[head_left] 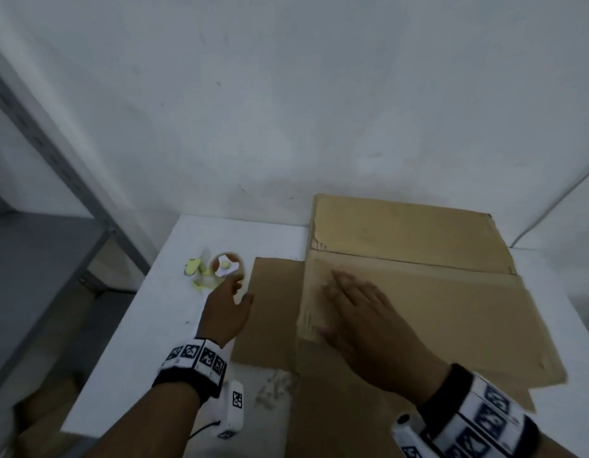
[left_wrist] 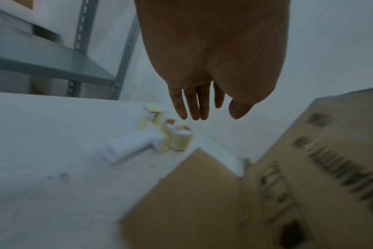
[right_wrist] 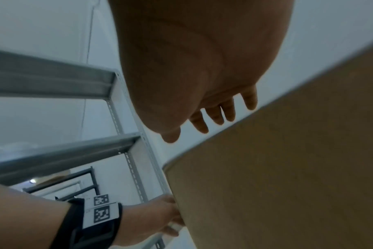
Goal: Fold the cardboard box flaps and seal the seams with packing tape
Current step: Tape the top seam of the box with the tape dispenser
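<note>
A brown cardboard box (head_left: pixel 451 299) lies on the white table (head_left: pixel 147 325) with its top flaps folded flat; its left side flap (head_left: pixel 270 309) sticks out over the table. My right hand (head_left: pixel 355 309) lies flat on the near top flap, fingers straight. My left hand (head_left: pixel 232 299) hovers open above the table just left of the side flap, fingers extended toward a tape dispenser (head_left: pixel 225 264) holding a roll of clear packing tape (left_wrist: pixel 180 140). In the left wrist view the fingers (left_wrist: pixel 194 107) hang straight just above the dispenser, holding nothing.
Yellowish tape scraps (head_left: pixel 195 266) lie beside the dispenser. A grey metal shelf rack (head_left: pixel 55 206) stands left of the table. A white wall runs behind the table, and a thin cable (head_left: pixel 557 206) hangs at the right.
</note>
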